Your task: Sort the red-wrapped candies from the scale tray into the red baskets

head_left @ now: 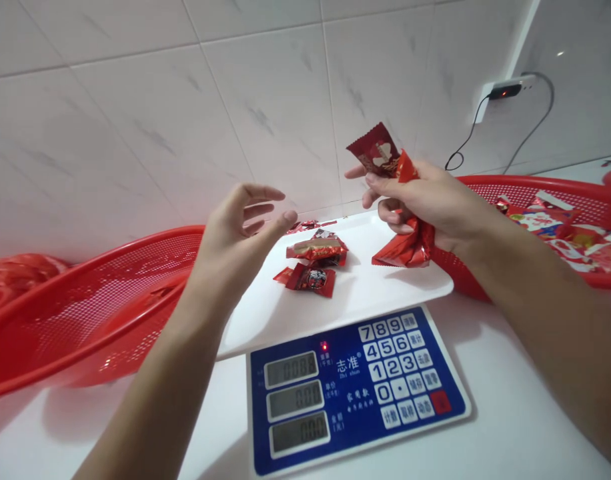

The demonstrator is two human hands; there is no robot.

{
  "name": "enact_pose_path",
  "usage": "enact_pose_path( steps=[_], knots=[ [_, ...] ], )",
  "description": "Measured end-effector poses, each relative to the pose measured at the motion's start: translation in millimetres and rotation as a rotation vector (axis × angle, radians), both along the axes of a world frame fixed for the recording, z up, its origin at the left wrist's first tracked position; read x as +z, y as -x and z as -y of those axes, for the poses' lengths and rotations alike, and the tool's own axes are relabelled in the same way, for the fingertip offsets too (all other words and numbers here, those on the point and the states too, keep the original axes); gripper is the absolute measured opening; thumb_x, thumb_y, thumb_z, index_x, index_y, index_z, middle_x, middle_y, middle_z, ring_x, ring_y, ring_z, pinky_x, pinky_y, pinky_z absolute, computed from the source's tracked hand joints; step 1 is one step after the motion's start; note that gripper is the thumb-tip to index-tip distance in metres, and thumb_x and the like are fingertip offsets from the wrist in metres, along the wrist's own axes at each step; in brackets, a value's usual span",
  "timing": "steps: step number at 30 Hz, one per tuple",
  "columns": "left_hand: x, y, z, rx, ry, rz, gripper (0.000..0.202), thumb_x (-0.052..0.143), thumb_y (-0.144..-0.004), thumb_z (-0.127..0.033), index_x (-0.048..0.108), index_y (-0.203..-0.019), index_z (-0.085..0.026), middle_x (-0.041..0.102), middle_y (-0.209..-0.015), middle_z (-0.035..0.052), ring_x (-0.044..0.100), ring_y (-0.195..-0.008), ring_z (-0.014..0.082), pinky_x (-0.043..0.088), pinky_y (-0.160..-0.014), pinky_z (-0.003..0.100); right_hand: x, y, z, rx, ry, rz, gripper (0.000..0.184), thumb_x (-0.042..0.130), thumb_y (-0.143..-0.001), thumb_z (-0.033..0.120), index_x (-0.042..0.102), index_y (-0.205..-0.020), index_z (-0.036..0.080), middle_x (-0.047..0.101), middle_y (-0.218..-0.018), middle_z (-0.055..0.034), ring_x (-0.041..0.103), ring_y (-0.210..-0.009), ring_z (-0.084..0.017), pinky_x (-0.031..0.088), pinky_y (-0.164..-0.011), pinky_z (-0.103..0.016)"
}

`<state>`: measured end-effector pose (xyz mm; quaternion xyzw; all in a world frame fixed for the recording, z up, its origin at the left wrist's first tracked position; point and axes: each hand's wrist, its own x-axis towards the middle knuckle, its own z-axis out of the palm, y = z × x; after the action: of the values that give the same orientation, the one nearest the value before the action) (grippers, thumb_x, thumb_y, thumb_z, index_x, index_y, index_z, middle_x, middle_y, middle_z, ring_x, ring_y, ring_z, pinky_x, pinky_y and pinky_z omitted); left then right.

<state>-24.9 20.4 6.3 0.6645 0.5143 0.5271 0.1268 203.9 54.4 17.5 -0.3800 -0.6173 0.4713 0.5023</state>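
The right hand (428, 200), above the right side of a white tray (270, 323), pinches a dark red packet (378, 150) between thumb and forefinger, its crimped end pointing up and to the left. The lower fingers are curled around brighter red wrapping (410, 247), which spills out below them (how many pieces it makes up, I cannot tell). The left hand (238, 233) is raised over the tray's left side, its fingers loosely bent and the thumb well apart from them; it has hold of nothing.

Between the hands, a small heap of wrapped sweets (315, 263) in red and gold lies on the tray, some overlapping. More red packets (308, 227) lie behind them.

The tray tops a weighing scale, whose blue panel (355, 413) faces the wearer. It has three grey displays (298, 400) on the left, a number keypad (400, 367) on the right and a glowing red light (325, 347).

A red basket (95, 300) with small holes stands at the left; another basket (535, 182) at the right contains colourful packets (575, 230). Everything sits on a white bench (515, 420) against a tiled wall (265, 100), where a black plug (505, 92) is fitted at upper right.
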Motion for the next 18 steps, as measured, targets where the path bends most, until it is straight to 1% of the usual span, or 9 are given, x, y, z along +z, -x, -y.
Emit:
enact_pose_path(
  steps=[3,7,18],
  knots=[
    [2.1,-3.5,5.8,0.0,-0.042,0.038,0.03,0.081,-0.079,-0.044,0.068,-0.101,-0.028,0.073,-0.122,0.0035,0.064,-0.125,0.0296,0.053,-0.105,0.044,-0.8,-0.5,0.0,0.018,-0.018,0.003,0.017,0.059,-0.101,0.019,0.069,-0.113,0.016,0.059,-0.079,-0.0031,0.04,-0.046,-0.005,0.026,-0.034,-0.02],
    [2.7,-6.8,9.6,-0.032,-0.025,0.047,0.026,0.08,-0.081,-0.041,0.069,-0.101,-0.027,0.074,-0.12,0.0033,0.065,-0.123,0.0289,0.052,-0.107,0.044,-1.3,-0.2,-0.2,0.021,-0.004,0.003,0.018,0.059,-0.1,0.017,0.07,-0.114,0.015,0.059,-0.079,-0.0029,0.041,-0.046,-0.006,0.026,-0.034,-0.02],
    [1.4,-5.9,4.3,-0.058,0.008,0.049,0.031,0.082,-0.078,-0.046,0.069,-0.098,-0.026,0.074,-0.115,0.0041,0.066,-0.119,0.0294,0.052,-0.105,0.045,-1.7,2.1,-0.6,0.019,-0.001,-0.001,0.017,0.06,-0.1,0.017,0.07,-0.114,0.016,0.058,-0.076,-0.0014,0.039,-0.046,-0.005,0.027,-0.036,-0.02]
  ],
)
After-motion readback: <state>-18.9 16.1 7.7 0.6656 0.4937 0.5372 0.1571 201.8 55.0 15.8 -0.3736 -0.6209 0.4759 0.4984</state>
